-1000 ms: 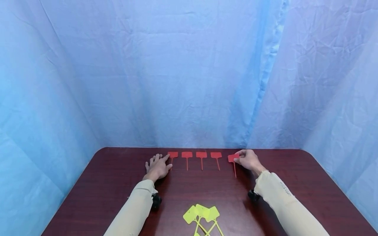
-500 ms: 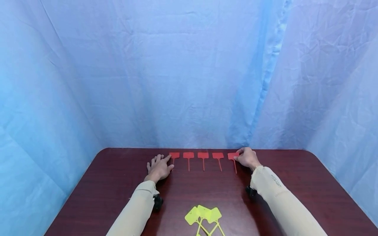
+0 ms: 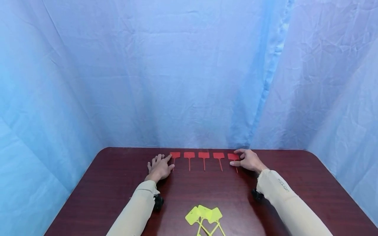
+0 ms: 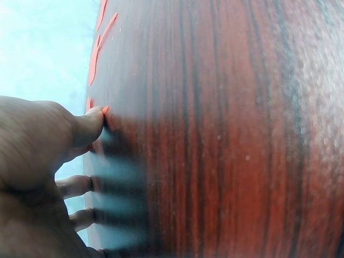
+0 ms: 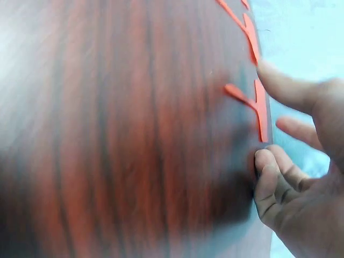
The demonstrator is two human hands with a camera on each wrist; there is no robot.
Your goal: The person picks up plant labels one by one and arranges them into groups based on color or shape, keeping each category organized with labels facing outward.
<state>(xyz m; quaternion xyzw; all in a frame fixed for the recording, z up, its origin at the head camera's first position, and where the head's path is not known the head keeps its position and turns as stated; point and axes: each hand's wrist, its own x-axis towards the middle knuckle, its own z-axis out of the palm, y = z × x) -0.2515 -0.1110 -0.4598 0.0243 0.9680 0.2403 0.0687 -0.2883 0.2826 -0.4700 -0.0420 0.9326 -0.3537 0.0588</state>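
Note:
Several red T-shaped plant labels lie in a row along the far edge of the table, stems toward me. My left hand (image 3: 159, 168) rests on the table with fingers spread, its index fingertip at the leftmost red label (image 3: 175, 154). In the left wrist view the thumb lies right at the tip of that label's stem (image 4: 106, 110). My right hand (image 3: 249, 160) hovers around the rightmost red label (image 3: 233, 156), thumb and index finger parted over it. In the right wrist view this label (image 5: 261, 115) lies on the table, apart from the fingers.
Between the hands lie three more red labels, the middle one (image 3: 203, 155) among them. Yellow plant labels (image 3: 193, 215) overlap in a pile near the front of the dark wood table (image 3: 124, 196). A pale blue curtain (image 3: 183, 82) hangs behind the far edge.
My right hand moved the rightmost red label back into line with the row, then let go, its thumb and index finger spreading apart. My left hand has stayed in place.

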